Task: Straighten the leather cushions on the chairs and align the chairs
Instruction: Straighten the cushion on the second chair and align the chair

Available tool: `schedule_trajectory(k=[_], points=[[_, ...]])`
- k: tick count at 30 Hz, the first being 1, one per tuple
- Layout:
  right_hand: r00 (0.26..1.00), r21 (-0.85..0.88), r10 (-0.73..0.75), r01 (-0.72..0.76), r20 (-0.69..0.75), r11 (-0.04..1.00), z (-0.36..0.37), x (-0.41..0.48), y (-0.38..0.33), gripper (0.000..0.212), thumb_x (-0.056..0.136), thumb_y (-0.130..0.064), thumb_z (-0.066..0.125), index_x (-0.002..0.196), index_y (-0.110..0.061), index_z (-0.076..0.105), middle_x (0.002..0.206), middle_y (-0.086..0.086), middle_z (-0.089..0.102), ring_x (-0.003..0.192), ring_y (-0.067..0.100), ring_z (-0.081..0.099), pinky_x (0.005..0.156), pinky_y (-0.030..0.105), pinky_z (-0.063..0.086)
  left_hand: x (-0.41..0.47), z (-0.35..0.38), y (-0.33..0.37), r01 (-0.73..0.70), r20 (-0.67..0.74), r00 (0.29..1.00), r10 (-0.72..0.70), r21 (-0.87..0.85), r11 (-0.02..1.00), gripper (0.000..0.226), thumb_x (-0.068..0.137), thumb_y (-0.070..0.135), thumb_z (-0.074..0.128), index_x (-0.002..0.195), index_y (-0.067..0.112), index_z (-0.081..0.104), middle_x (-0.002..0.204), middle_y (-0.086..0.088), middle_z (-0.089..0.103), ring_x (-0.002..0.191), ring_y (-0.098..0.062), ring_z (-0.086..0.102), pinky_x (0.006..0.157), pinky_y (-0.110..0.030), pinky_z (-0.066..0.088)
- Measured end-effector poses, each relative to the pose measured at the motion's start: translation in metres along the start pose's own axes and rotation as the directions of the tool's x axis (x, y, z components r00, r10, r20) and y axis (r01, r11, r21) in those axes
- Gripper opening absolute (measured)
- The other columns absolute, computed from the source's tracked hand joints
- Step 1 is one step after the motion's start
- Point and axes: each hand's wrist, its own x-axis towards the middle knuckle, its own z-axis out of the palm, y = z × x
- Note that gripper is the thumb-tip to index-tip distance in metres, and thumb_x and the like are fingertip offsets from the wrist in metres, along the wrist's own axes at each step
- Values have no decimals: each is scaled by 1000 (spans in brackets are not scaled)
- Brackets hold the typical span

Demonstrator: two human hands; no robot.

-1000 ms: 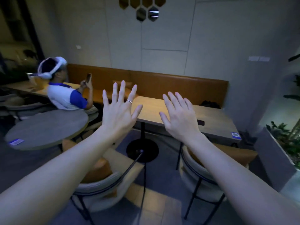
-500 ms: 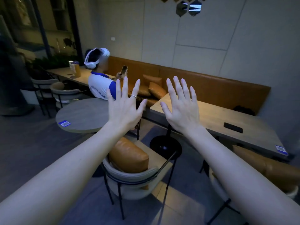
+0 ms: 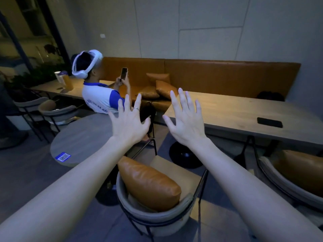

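A grey chair [image 3: 153, 216] with black metal legs stands below my arms, turned at an angle to the long table [image 3: 232, 112]. A tan leather cushion [image 3: 148, 182] leans tilted against its backrest. A second chair [image 3: 286, 187] at the right edge holds another tan cushion [image 3: 300, 170]. My left hand [image 3: 130, 123], with a ring, and my right hand [image 3: 186, 121] are stretched out in the air above the chair, fingers spread, holding nothing.
A round table [image 3: 82, 140] with a blue tag sits to the left. A seated person [image 3: 99, 95] with a white headset holds a phone. A tan bench [image 3: 227, 75] with loose cushions lines the wall. A black phone [image 3: 269, 122] lies on the long table. More chairs [image 3: 56, 110] stand far left.
The view has swung left and down, bringing the angled chair and its cushion closer beneath my arms. Both hands stay raised and spread, holding nothing.
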Motion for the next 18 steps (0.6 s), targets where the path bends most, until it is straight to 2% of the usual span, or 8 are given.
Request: schedule_trajectory(k=[2, 9, 14, 18], points=[[999, 0, 35, -35, 28, 999, 23, 5, -7, 76, 103, -55, 41, 167, -20, 25, 175, 15, 25, 161, 37, 24, 125, 63, 24, 13, 20, -9, -20, 50, 999, 21, -17, 1000, 85, 89, 61, 43, 157, 36, -2, 167, -11, 4, 151, -36, 4, 111, -70, 16], [959, -62, 254, -248, 126, 967, 95, -11, -16, 78, 103, -59, 39, 169, -24, 17, 175, 16, 22, 160, 38, 25, 123, 63, 24, 49, 93, -49, -101, 203, 972, 118, -89, 991, 84, 91, 55, 46, 158, 35, -1, 167, -9, 3, 151, -34, 2, 112, -69, 16], [870, -193, 457, -423, 186, 885, 147, -50, -41, 80, 102, -60, 39, 169, -24, 15, 177, 15, 18, 160, 38, 24, 124, 63, 24, 54, 154, -92, -207, 310, 919, 242, -142, 968, 81, 94, 54, 44, 158, 34, -1, 167, -9, 3, 151, -33, 2, 112, -66, 15], [760, -298, 608, -540, 231, 787, 196, -93, -79, 81, 101, -64, 36, 170, -27, 13, 177, 14, 17, 160, 38, 24, 124, 64, 24, 36, 211, -131, -322, 433, 827, 359, -158, 933, 79, 95, 58, 39, 157, 35, -3, 167, -7, 3, 151, -33, 3, 112, -66, 17]])
